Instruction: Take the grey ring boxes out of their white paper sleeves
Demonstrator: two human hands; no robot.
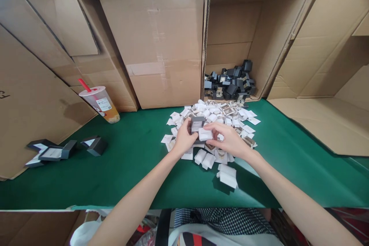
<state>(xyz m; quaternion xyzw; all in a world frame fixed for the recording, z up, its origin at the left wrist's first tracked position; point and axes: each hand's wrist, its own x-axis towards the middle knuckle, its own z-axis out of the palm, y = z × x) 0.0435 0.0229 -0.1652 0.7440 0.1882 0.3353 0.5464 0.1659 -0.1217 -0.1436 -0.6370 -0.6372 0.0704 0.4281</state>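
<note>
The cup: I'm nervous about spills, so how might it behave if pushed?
The cup looks apt to tip, being tall and narrowing toward its base. Orange contents showing low down may steady it somewhat. The lid would probably slow a spill.

At six o'clock sits a white shirt [230, 231] with a bold red-and-black print [197, 240]; on its twelve o'clock side, black-and-white checked cloth [225, 216] (skirt or shorts, hard to tell). Left hand [184, 136] and right hand [226, 138] are bare.
</note>
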